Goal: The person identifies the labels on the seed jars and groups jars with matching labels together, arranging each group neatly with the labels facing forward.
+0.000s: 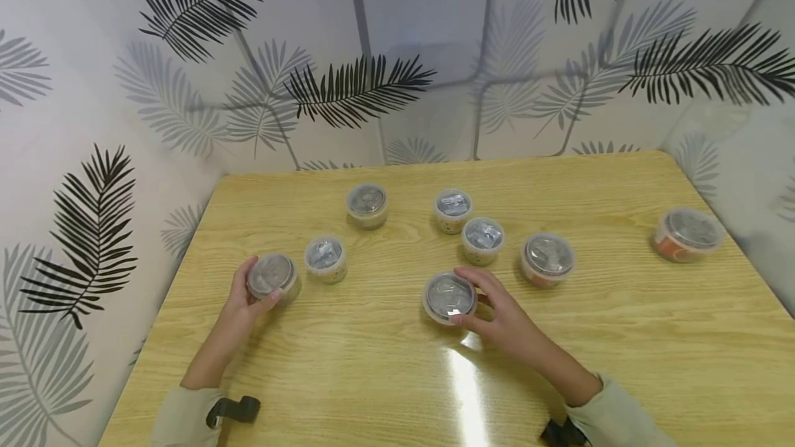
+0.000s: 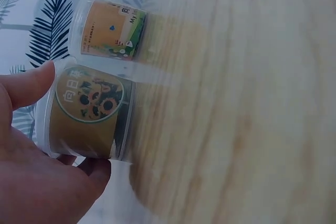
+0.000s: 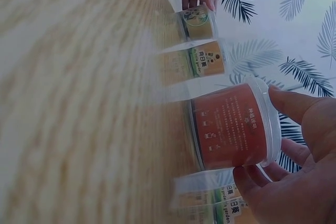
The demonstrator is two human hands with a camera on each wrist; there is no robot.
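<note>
— What are the tubs made of?

— Clear plastic: small, round, squat, each with a see-through lid and a paper band. They stand on a pale wood-grain surface (image 1: 621,336) with a glossy glare streak.

— And the left hand (image 1: 245,299)?

— Its fingers (image 2: 31,85) curl round the brown-banded tub (image 1: 273,276) at the surface's left side, thumb on one wall, the rest behind. The band shows sunflowers. A yellow-banded tub (image 1: 325,258) sits just beside it.

— The right hand (image 1: 499,316)?

— Its fingers (image 3: 294,103) grip the red-banded tub (image 1: 449,296) near the middle, thumb and fingertips on the lid's rim. White print covers the red band. Five more tubs stand behind and to the right.
</note>
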